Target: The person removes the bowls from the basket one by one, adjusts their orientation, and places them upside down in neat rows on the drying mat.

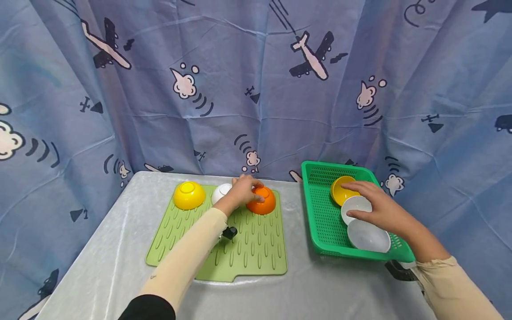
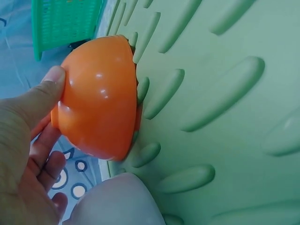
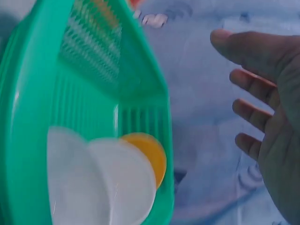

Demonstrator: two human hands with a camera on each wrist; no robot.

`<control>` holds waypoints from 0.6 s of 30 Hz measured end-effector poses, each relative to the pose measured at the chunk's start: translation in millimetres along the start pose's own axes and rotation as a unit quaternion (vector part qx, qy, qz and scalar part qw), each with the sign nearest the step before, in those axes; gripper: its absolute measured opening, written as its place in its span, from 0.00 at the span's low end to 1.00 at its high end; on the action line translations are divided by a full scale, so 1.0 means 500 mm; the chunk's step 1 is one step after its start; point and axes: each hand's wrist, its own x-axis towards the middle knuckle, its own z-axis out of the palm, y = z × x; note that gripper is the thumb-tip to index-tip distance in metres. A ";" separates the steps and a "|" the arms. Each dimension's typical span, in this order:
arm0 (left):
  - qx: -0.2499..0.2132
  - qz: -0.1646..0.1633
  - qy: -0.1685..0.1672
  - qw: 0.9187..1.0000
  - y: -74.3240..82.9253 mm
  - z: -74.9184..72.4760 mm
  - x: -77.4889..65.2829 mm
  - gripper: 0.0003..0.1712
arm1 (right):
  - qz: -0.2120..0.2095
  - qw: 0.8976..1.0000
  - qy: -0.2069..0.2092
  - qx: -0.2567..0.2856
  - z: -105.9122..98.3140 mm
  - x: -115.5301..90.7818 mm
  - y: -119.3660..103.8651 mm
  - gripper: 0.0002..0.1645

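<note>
An orange bowl point(image 1: 262, 201) sits upside down at the far right corner of the green ridged mat point(image 1: 256, 249). My left hand point(image 1: 241, 192) pinches it near its base, thumb point(image 2: 54, 77) on the curved side and part of the fingers hidden behind. Left of it a white bowl point(image 1: 221, 193) is upside down, partly covered by that hand. My right hand point(image 1: 378, 208) hovers over the green basket point(image 1: 311, 222), fingers spread apart and holding nothing. Inside lie a yellow bowl point(image 1: 340, 191), a white bowl point(image 1: 356, 205) and a larger whitish bowl point(image 1: 368, 236), leaning in a row.
Another yellow bowl point(image 1: 189, 195) stands upside down at the mat's far left corner. Mat and basket rest side by side on a grey-white table point(image 1: 116, 249). A blue printed curtain point(image 1: 224, 89) hangs right behind the table's back edge and along the sides.
</note>
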 end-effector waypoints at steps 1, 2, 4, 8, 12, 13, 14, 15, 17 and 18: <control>0.000 -0.001 0.000 1.000 0.000 0.000 0.000 0.30 | -0.004 1.000 -0.002 -0.010 -0.003 -0.005 0.012 0.40; -0.001 -0.002 0.000 1.000 0.000 -0.001 0.001 0.30 | -0.008 1.000 -0.007 -0.021 -0.005 -0.010 0.025 0.40; 0.000 -0.003 0.003 1.000 -0.001 0.000 0.002 0.30 | -0.017 0.999 -0.019 -0.037 -0.005 -0.019 0.049 0.39; -0.005 -0.002 0.004 1.000 -0.001 0.002 0.001 0.30 | -0.015 0.997 -0.061 -0.035 -0.001 -0.042 0.094 0.38; -0.002 0.000 0.001 1.000 0.002 0.003 -0.004 0.30 | 0.016 0.994 -0.108 -0.010 0.005 -0.063 0.123 0.42; -0.002 0.000 0.002 1.000 0.003 0.002 -0.005 0.30 | 0.027 0.993 -0.117 -0.010 0.006 -0.066 0.129 0.43; -0.001 0.001 0.003 1.000 0.004 0.001 -0.007 0.30 | 0.034 0.991 -0.126 -0.012 0.006 -0.070 0.134 0.44; 0.000 0.002 0.003 1.000 0.005 0.000 -0.007 0.30 | 0.041 0.990 -0.134 -0.013 0.006 -0.073 0.137 0.46; 0.001 0.004 0.003 1.000 0.005 -0.002 -0.009 0.30 | 0.048 0.988 -0.145 -0.019 0.007 -0.077 0.145 0.48; 0.000 0.005 0.003 1.000 0.006 -0.004 -0.009 0.30 | 0.051 0.988 -0.146 -0.022 0.008 -0.079 0.149 0.48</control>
